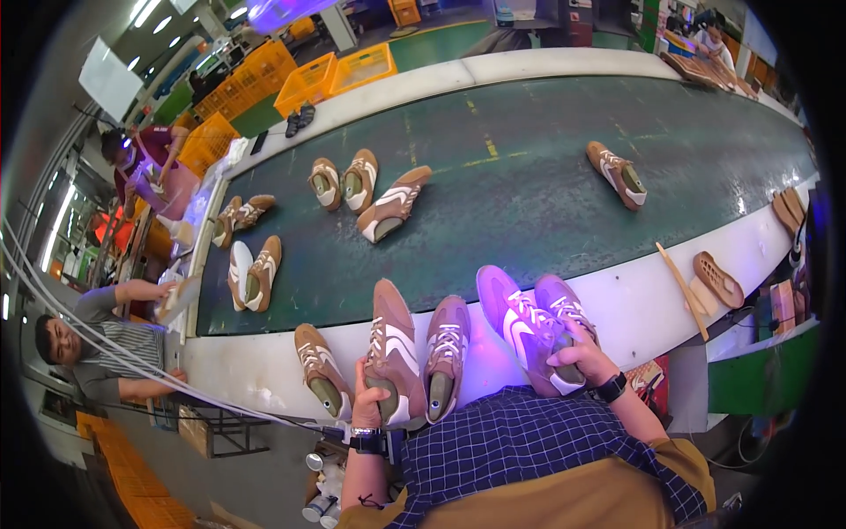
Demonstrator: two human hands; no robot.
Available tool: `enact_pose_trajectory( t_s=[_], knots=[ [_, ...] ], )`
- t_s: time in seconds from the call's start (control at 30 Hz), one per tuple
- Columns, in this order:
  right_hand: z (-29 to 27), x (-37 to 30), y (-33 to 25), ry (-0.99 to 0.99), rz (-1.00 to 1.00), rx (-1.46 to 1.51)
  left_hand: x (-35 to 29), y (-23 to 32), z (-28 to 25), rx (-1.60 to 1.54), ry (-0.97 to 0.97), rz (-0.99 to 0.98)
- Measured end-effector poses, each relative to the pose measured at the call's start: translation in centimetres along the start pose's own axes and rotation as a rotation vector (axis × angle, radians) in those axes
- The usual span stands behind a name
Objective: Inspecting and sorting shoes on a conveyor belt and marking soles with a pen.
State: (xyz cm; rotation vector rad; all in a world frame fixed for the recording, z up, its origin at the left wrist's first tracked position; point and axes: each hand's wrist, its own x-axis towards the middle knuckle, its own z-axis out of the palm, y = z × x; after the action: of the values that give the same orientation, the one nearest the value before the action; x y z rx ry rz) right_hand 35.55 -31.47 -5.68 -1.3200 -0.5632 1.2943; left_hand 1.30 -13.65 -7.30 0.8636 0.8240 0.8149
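brown and white are covering the striped shoe that the left hand is gripping near its heel, thumb lying by the opening and fingers clamping the side. purple light is washing over the laced shoe at the right hand, whose fingers are clamping its heel end; i cannot tell whether they are also touching the tinted shoe just beside it. both gripped shoes are pointing their toes toward the green belt, their heels lying along the near side of the white ledge, facing the checked apron. an outer shoe is standing left of the left hand, and a middle shoe is standing right of the striped one.

as i am judging it, crowding is posing the main risk: a quick twist of the striped shoe could be knocking a neighbour off the edge, since those heels are sitting so near it. a loose right grip could be dropping the laced shoe. the wristwatch could be scuffing an upper, and the purple tint could be hiding a stain.
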Motion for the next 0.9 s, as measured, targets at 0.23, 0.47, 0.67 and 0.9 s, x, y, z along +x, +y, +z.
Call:
enact_pose_trajectory(
  t_s=[0.23, 0.47, 0.67, 0.9],
  knots=[
    [0.3, -1.1, -0.6, 0.043, 0.016, 0.126, 0.6, 1.4, 3.5, -0.142, -0.11, -0.009],
    [0.7, -0.9, -1.7, -0.138, -0.253, 0.331, 1.9, -0.7, 5.4, -0.38, -0.273, -0.115],
    [2.9, 0.7, -1.3, -0.178, -0.068, 0.499, 1.6, -4.1, 4.7, -0.486, -0.533, -0.304],
    [3.3, 2.0, -0.3, -0.337, 0.164, 0.509, 1.6, -4.1, 5.9, -0.351, -0.434, -0.182]
  ],
)
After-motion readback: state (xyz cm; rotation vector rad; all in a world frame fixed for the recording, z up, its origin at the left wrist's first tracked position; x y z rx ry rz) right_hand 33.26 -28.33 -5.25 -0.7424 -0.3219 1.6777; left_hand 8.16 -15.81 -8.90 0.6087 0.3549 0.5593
